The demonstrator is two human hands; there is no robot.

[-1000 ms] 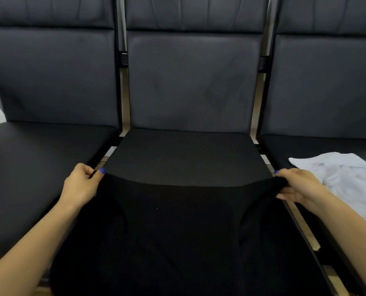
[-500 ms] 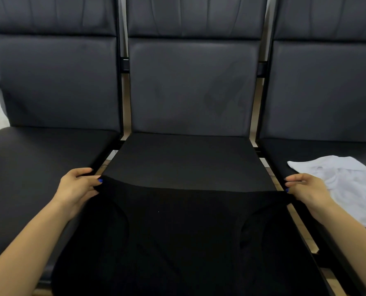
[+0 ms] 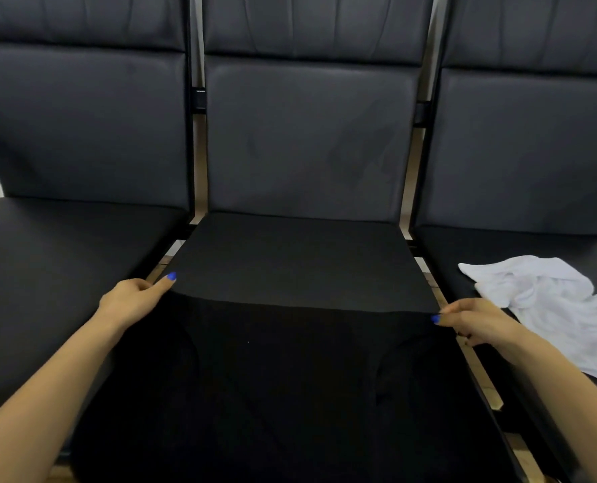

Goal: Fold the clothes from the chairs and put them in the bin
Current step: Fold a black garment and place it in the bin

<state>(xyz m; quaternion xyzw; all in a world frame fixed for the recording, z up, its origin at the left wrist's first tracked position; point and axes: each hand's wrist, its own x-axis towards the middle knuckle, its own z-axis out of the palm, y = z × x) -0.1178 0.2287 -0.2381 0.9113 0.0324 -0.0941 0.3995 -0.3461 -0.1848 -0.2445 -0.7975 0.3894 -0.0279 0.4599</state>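
black garment (image 3: 290, 378) spread over middle chair seat (image 3: 290, 259), lower centre | left hand (image 3: 133, 298), right hand (image 3: 471, 318) each pinch a top corner | soft, light, limp; likely best gripped at corners

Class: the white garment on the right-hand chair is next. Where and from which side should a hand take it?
Pinch the white garment at its flat near-left corner, coming from the left with the right hand. That corner lies spread, nearest; the rest is bunched.
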